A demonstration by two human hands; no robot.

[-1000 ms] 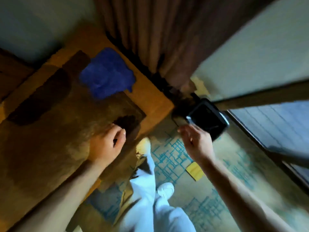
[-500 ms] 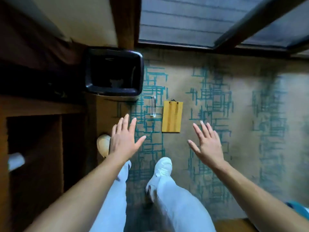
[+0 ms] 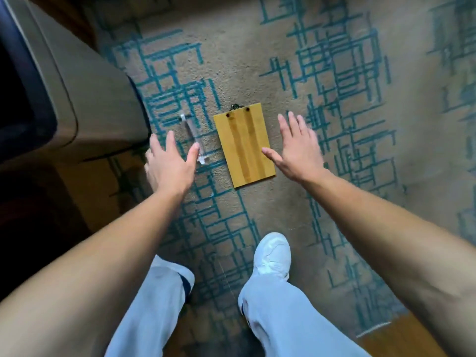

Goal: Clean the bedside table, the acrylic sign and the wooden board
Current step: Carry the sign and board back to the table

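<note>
A yellow wooden board [image 3: 244, 144] with a small metal clip at its far end lies flat on the patterned carpet. Left of it lies a clear acrylic sign [image 3: 193, 136], thin and edge-on. My left hand [image 3: 170, 163] hovers open just left of the acrylic sign, thumb near its near end. My right hand [image 3: 296, 148] is spread open at the board's right edge, its thumb over the board's right side. Neither hand holds anything. The bedside table is not clearly in view.
A beige bin with a dark inside [image 3: 64, 99] stands at the left, close to the acrylic sign. Dark wooden furniture [image 3: 38, 215] fills the lower left. My legs and a white shoe [image 3: 273, 256] stand just behind the board. A wooden floor strip [image 3: 401, 338] shows at lower right.
The view swung from the bedside table with the blue cloth down to the carpet. Both hands have dropped closer to the board and the acrylic sign, which now look larger.
</note>
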